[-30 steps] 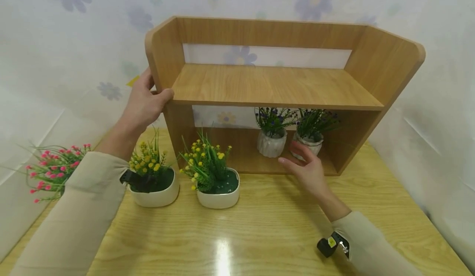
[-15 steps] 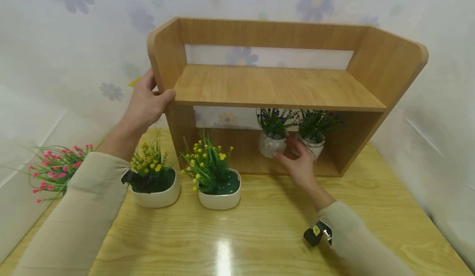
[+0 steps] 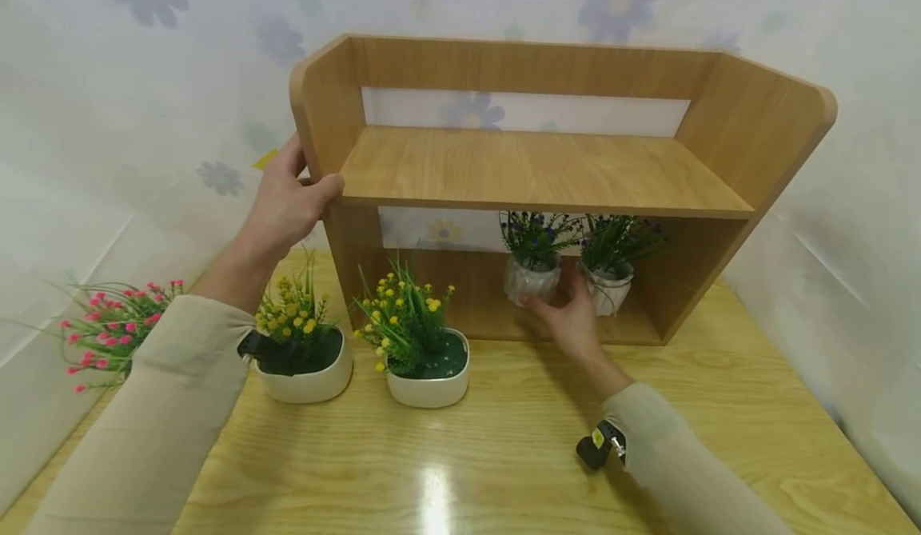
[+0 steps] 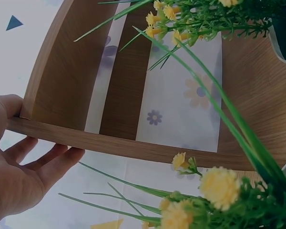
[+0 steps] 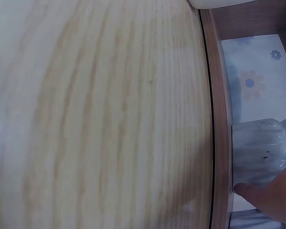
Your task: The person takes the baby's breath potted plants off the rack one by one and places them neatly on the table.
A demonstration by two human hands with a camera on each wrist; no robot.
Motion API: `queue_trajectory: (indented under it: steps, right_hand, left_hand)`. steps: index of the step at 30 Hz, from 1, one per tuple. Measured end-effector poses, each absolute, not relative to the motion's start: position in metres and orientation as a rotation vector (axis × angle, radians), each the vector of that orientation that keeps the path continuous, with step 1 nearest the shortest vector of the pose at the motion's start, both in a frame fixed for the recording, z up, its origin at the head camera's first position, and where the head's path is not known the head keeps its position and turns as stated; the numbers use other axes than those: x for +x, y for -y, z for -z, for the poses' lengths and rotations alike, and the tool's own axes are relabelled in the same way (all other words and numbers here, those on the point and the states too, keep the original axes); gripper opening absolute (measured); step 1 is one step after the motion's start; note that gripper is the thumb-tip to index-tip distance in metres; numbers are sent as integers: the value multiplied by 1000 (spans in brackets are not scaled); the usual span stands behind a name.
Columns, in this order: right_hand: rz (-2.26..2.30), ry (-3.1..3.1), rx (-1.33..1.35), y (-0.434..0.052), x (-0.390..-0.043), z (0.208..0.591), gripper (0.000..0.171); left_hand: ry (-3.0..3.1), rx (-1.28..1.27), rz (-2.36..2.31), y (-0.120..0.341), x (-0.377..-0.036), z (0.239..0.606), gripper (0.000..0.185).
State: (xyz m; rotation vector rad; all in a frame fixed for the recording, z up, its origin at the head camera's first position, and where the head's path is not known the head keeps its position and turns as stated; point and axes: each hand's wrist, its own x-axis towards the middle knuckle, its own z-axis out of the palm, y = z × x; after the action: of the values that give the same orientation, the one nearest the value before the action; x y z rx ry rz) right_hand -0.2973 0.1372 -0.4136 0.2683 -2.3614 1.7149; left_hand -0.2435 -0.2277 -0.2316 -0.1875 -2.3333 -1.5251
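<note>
While left hand point(image 3: 284, 203) grips shelf point(image 3: 532, 167), right hand point(image 3: 568, 319) seemingly clasps pot point(image 3: 531, 279).

A glossy yellow wooden table point(image 3: 504, 455) carries a two-tier wooden shelf point(image 3: 540, 167) gripped at its side panel by the left hand point(image 3: 284, 203), two white pots of yellow flowers point(image 3: 424, 359) between the forearms, and, on the shelf's bottom board at the right hand point(image 3: 568, 319), two small white pots of purple flowers point(image 3: 532, 267).

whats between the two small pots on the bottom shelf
The right hand: its fingers reach into the gap between the left ribbed white pot and the right white pot, thumb on the left pot. The head view shows this best.
</note>
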Motion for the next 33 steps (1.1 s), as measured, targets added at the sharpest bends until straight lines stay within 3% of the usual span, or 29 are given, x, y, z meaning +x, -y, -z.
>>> queue_trajectory:
  steps: [18, 27, 33]
  right_hand:
    - [-1712, 2293, 242, -123, -319, 420, 83]
    - [-1639, 2355, 92, -117, -325, 416, 98]
    - [-1524, 2387, 14, -113, -331, 416, 90]
  left_hand:
    - [2331, -174, 1514, 227, -242, 232, 61]
    - [2325, -186, 1535, 224, -245, 234, 64]
    - [2312, -198, 1540, 222, -246, 234, 65]
